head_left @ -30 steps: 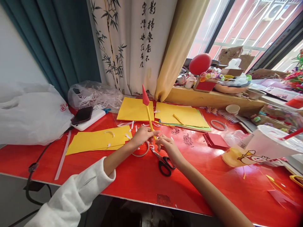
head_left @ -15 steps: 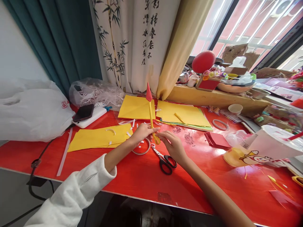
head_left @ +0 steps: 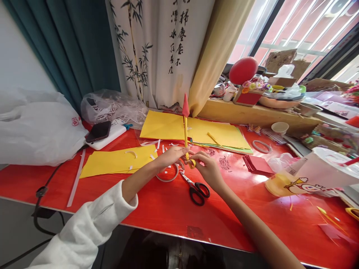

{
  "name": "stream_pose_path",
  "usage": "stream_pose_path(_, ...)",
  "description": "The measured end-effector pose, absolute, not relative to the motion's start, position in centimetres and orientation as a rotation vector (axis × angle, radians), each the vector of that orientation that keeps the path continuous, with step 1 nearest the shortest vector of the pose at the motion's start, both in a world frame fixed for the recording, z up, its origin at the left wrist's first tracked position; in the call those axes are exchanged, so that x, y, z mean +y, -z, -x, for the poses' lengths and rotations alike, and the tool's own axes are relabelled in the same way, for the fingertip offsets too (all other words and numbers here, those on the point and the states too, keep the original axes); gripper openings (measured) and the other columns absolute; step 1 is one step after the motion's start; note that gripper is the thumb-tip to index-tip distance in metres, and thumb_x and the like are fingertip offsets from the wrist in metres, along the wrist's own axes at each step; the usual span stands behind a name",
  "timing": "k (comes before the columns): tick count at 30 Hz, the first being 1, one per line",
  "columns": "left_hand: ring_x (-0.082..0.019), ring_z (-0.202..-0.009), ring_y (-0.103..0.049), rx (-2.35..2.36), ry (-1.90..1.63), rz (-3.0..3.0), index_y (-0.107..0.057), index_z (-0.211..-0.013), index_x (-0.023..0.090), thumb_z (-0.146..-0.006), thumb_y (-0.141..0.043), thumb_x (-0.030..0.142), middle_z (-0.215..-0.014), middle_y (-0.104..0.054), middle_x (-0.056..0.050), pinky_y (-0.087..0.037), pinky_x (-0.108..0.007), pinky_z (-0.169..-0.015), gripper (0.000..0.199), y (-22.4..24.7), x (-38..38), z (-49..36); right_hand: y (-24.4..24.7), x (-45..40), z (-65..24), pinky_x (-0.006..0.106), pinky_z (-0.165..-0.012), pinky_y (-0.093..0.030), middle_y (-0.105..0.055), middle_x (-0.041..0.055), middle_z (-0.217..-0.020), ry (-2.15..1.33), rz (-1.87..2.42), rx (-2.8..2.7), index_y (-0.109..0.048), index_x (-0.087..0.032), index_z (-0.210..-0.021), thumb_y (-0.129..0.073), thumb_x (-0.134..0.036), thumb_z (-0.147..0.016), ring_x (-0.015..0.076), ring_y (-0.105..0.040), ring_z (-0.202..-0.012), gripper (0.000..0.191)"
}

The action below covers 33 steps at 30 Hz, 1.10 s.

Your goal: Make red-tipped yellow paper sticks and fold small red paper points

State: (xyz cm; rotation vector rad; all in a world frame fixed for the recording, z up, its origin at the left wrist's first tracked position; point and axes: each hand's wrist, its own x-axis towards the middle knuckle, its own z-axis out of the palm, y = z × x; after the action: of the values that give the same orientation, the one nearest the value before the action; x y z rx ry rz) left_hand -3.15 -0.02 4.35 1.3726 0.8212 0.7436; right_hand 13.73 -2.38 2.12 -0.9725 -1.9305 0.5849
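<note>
Stick (head_left: 186,130) is up off the worktop (head_left: 157,211), abt mid-scene, held near-upright btwn the two hands: red tip (head_left: 185,106) at top, yellow shaft below, loose yellow curl (head_left: 192,163) at the foot. L hand (head_left: 171,157): grip clamped on lower shaft, thumb & fingers pinching it. R hand (head_left: 208,168): fingertips together on the curl, as far as can be told; contact part-hidden by the fingers.

Handling (judged): looks like rolled paper, so v. light, no heft to fight. Shaft prob. stiff lengthwise but easy to crush or kink under a hard squeeze; use light pinch only. Low hold looks OK b/c wt is tiny, tho the tip may sway. Don't take it by the tip: cone prob. dents, maybe works loose (can't see how it's fixed). Curl looks soft & springy; pinch flat, nr its edge, w/ no tugging or it may unroll or tear. Paper shouldn't be too slippery.

Round abt: scissors (head_left: 197,189) nr side, just below R hand; ring (head_left: 168,181) just left of them; yellow sheets (head_left: 162,125) far side; yellow strips (head_left: 112,162) left; red cards (head_left: 255,165) right, left of the cup (head_left: 311,173).
</note>
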Motion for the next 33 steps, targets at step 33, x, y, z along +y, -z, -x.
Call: stream_pose_path(33,-0.015,-0.081,-0.064,0.803,-0.708,-1.641,-0.061,-0.106,0.014,-0.077,-0.059,0.033,-0.094,-0.067,-0.008,-0.051,-0.026,-0.073,0.036,-2.1,-0.4,2.4,-2.8,-1.5,-14.4,0.020,-0.052,-0.046,-0.065,0.0059,-0.062,-1.520,1.342,-1.406,-0.058,-0.012,-0.059,-0.063,-0.024,-0.068,0.0086,-0.056,-0.055,0.016)
